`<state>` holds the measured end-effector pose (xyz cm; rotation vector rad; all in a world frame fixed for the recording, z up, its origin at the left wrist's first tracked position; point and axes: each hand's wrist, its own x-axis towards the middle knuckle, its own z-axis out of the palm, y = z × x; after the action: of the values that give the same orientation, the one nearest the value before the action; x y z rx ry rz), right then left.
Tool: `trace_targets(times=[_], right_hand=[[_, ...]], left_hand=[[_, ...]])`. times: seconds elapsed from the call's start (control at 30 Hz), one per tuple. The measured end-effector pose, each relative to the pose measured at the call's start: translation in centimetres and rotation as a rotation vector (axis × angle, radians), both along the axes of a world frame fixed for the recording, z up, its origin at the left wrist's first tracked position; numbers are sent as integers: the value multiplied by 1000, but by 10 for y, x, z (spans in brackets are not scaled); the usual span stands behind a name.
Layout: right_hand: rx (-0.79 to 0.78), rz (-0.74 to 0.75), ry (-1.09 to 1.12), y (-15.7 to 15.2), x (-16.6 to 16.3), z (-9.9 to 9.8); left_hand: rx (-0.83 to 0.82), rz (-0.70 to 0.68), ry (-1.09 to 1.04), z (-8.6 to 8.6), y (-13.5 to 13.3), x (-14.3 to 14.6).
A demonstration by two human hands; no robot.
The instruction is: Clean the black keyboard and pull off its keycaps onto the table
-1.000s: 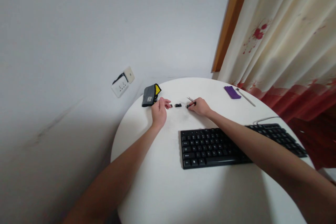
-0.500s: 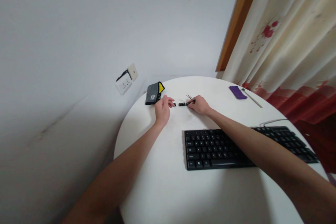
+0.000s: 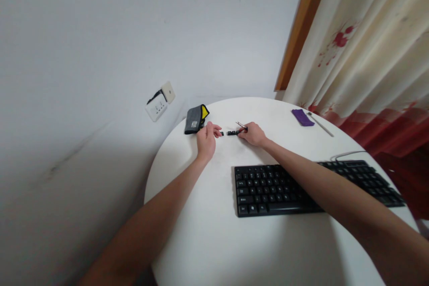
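Note:
Small black keycaps (image 3: 231,133) lie in a short row on the far part of the white round table (image 3: 187,232). My right hand (image 3: 253,134) has its fingers closed round a slim metal tool (image 3: 240,125), whose kind I cannot make out. Its fingertips also touch the keycap at the row's right end. To the left, my left hand (image 3: 208,137) rests with fingers loosely apart, the tips beside a single keycap (image 3: 222,133). Whether they touch it is hard to see. A grey and yellow cloth (image 3: 193,120) lies just behind this hand.
A black keyboard (image 3: 261,192) lies under my right forearm, its cable (image 3: 350,154) at the back. Farther right are a purple cloth (image 3: 302,117) and a thin brush-like stick (image 3: 321,125). The wall with a socket (image 3: 156,107) borders the table's left, a curtain (image 3: 362,53) the right.
My right hand has shifted very slightly left, and the keycap at its fingertips now sits closer to the others. The left hand looks unchanged. The whole view has moved a little.

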<state>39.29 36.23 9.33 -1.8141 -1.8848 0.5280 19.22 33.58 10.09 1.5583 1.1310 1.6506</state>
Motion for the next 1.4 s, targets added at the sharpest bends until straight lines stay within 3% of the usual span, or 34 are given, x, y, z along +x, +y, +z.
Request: trace_targets(times=[0.7, 0.9, 1.03, 1.17, 1.3, 1.4], right_hand=[[36, 23, 22, -2, -1, 1], [161, -27, 116, -9, 14, 28], [290, 23, 368, -32, 37, 57], [239, 173, 552, -79, 57, 72], [280, 204, 373, -126, 69, 70], [255, 231, 390, -144, 73, 60]], left_hand=[[-15, -17, -3, -2, 2, -1], [-3, 7, -20, 0, 1, -3], [-3, 4, -10, 2, -1, -1], [-17, -19, 25, 3, -6, 2], [-17, -53, 56, 3, -13, 7], [-8, -86, 96, 3, -19, 10]])
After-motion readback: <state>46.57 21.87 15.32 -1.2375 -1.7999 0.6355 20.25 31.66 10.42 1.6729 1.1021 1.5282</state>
